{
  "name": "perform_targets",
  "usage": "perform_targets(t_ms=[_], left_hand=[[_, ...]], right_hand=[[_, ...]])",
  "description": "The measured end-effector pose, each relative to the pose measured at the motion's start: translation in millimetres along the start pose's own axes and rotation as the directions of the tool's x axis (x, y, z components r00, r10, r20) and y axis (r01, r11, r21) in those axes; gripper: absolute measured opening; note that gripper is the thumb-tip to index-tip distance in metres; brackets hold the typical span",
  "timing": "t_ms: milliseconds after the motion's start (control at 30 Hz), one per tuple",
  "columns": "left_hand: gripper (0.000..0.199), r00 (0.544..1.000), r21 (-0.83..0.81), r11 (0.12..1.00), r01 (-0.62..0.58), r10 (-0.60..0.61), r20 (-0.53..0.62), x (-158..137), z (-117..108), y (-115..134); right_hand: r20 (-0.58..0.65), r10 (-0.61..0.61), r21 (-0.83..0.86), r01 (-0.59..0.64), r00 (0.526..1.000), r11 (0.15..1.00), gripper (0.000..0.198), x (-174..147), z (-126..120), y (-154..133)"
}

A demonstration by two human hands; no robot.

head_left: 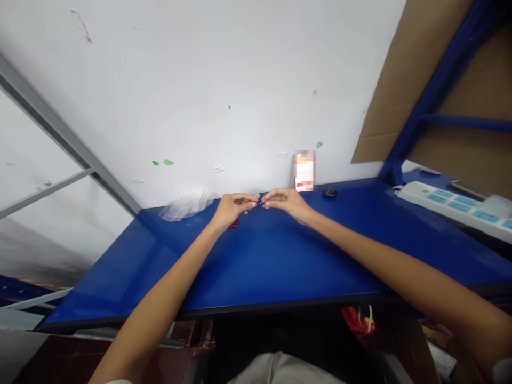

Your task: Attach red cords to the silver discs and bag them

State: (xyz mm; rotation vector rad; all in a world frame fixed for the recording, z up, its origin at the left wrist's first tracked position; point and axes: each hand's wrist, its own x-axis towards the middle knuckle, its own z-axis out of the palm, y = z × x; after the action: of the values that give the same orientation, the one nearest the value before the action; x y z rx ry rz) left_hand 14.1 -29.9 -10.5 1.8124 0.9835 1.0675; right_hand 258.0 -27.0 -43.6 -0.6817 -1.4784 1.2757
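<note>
My left hand (233,208) and my right hand (288,202) meet almost fingertip to fingertip above the blue table (256,266). Pinched in the left fingers is a small red piece (254,201), mostly hidden by them. From the right fingertips a thin, pale needle-like piece (261,202) points toward the red one; whether the two touch is too small to tell. Red cord (233,224) with dark parts lies on the table just below my left hand. Behind the fingers a small clear item is partly hidden.
A crumpled clear plastic bag (186,206) lies by the wall at back left. Against the wall leans a blurred-out phone-like panel (304,170), with a small black object (330,192) beside it. A white power strip (456,205) and blue frame (412,106) stand right.
</note>
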Motion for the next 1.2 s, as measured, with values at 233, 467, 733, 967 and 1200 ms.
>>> perform_targets(t_ms=[233,467,733,967,1200], left_hand=[[0.03,0.987,0.172,0.977,-0.128,0.108,0.123,-3,2,5],[0.029,0.984,0.195,0.966,-0.168,0.154,0.085,-6,13,3],[0.027,0.998,-0.011,1.0,-0.029,0.03,0.053,-6,14,11],[0.03,0.999,0.062,0.998,-0.029,0.026,0.041,-6,14,5],[0.024,0.984,0.255,0.95,-0.18,0.172,0.056,-8,13,-2]], right_hand=[[0.082,-0.049,-0.128,0.059,0.995,0.99,0.037,3,-6,-5],[0.102,-0.098,-0.199,0.117,0.99,0.973,0.038,-1,-3,-12],[0.118,-0.18,-0.236,0.203,0.977,0.95,0.032,-1,-2,-19],[0.118,-0.21,-0.243,0.234,0.97,0.941,0.032,-7,8,-19],[0.102,-0.229,-0.286,0.249,0.968,0.925,0.035,-7,9,-20]])
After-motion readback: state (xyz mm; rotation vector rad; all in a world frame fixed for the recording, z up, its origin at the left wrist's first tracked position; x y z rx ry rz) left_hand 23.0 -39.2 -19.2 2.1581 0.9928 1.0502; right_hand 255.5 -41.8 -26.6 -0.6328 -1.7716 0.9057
